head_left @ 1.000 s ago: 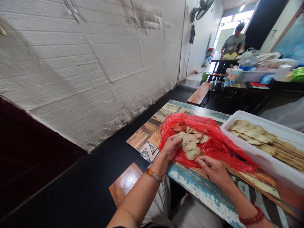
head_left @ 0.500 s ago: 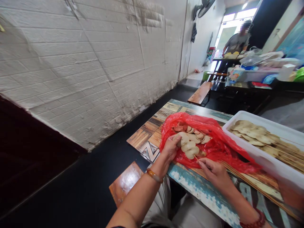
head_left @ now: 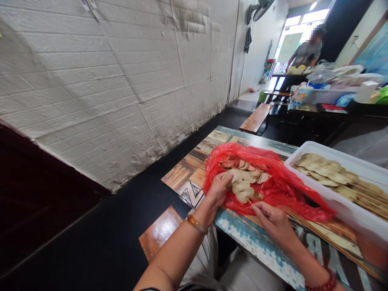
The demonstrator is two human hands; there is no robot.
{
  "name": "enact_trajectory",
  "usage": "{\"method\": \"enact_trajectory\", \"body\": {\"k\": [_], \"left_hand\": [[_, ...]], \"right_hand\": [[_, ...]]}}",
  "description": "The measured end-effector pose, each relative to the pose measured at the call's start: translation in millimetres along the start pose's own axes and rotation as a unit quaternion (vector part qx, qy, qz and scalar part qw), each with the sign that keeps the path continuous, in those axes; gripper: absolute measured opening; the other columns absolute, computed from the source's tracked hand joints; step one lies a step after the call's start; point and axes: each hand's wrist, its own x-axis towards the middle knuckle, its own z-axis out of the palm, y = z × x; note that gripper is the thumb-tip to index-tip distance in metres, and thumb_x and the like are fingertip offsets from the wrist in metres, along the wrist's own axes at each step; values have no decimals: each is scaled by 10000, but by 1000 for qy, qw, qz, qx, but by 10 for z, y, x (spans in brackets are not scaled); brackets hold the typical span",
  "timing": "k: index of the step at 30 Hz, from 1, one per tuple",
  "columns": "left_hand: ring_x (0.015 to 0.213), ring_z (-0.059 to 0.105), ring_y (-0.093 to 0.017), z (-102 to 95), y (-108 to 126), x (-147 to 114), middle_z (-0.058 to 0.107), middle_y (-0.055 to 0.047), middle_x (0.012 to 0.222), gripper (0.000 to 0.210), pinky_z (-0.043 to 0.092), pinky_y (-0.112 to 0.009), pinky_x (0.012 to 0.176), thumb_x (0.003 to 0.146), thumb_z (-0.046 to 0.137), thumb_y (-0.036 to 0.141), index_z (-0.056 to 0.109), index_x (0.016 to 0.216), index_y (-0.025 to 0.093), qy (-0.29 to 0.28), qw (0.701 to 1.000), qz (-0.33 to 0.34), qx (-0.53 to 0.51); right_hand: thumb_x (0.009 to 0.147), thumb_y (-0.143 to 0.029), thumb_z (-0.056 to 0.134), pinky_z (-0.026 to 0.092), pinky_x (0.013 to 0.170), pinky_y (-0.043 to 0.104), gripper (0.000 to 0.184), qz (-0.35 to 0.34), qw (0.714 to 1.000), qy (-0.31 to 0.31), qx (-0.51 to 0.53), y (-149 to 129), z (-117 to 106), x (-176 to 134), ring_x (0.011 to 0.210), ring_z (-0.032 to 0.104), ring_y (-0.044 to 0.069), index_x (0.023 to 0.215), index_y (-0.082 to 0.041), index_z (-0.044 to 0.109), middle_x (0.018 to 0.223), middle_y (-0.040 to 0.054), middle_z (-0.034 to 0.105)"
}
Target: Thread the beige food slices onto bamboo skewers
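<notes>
Pale round slices (head_left: 241,189) are threaded in an overlapping row on a thin wooden skewer (head_left: 250,202). My left hand (head_left: 218,189) pinches the slices at the far end of the row. Closed on the skewer's near end is my right hand (head_left: 271,216). Both hands are over an open red plastic bag (head_left: 279,190) on the table, where loose pale and pinkish slices (head_left: 256,173) lie. To the right, a white tray (head_left: 306,151) holds filled skewers (head_left: 327,169) of the same slices, their sticks pointing right.
Bare skewers (head_left: 330,238) lie along the near side of the patterned table (head_left: 188,165). Beyond stand a wooden bench (head_left: 256,117) and a dark table with bags and a paper cup (head_left: 301,95). A person (head_left: 306,52) stands far back. A stool (head_left: 160,232) is at lower left.
My left hand has shifted its thumb and fingers slightly along the slices. My right hand keeps its hold on the skewer, almost still.
</notes>
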Motion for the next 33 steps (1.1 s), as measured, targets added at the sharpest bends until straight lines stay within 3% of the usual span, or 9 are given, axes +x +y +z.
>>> {"method": "enact_trajectory", "body": {"k": [7, 12, 15, 18, 25, 33], "left_hand": [[692, 596, -133, 1, 31, 14, 663, -54, 789, 332, 461, -255, 690, 654, 734, 398, 667, 859, 146, 5, 997, -26, -75], [750, 640, -173, -34, 44, 1, 673, -76, 799, 412, 497, -284, 701, 717, 644, 505, 647, 924, 150, -32, 988, -111, -101], [779, 647, -179, -19, 26, -23, 685, -80, 850, 366, 506, -296, 735, 702, 707, 353, 637, 990, 139, -65, 990, -98, -82], [787, 650, -185, 10, 9, -30, 690, -88, 887, 376, 512, -306, 752, 675, 734, 268, 632, 1007, 123, -59, 993, -77, -70], [755, 653, -181, 39, 12, -6, 698, -80, 847, 358, 509, -310, 774, 661, 743, 252, 642, 976, 115, 0, 997, -34, -65], [748, 647, -166, 30, 63, -24, 683, -87, 849, 371, 513, -293, 729, 701, 709, 318, 638, 1015, 134, -35, 996, -48, -71]], "right_hand": [[877, -414, 421, 446, 575, 249, 327, 41, 998, 34, 40, -70, -23, 39, 598, 606, 163, 769, -188, 631, 640, 20, 643], [863, -471, 421, 351, 407, 223, 370, 112, 988, 19, 102, -111, -60, 55, 391, 452, 115, 802, -169, 625, 447, -48, 465], [864, -466, 426, 338, 403, 216, 364, 112, 988, 16, 108, -110, -59, 58, 387, 429, 105, 798, -167, 624, 438, -57, 438], [867, -446, 430, 354, 432, 224, 359, 90, 992, 19, 83, -116, -51, 64, 402, 443, 111, 778, -166, 636, 436, -50, 453], [869, -413, 429, 374, 473, 238, 339, 55, 997, 17, 54, -101, -32, 69, 437, 478, 126, 783, -168, 647, 482, -27, 509], [865, -445, 425, 357, 447, 228, 353, 102, 991, 25, 81, -111, -88, 48, 425, 445, 117, 794, -163, 624, 470, -46, 440]]}}
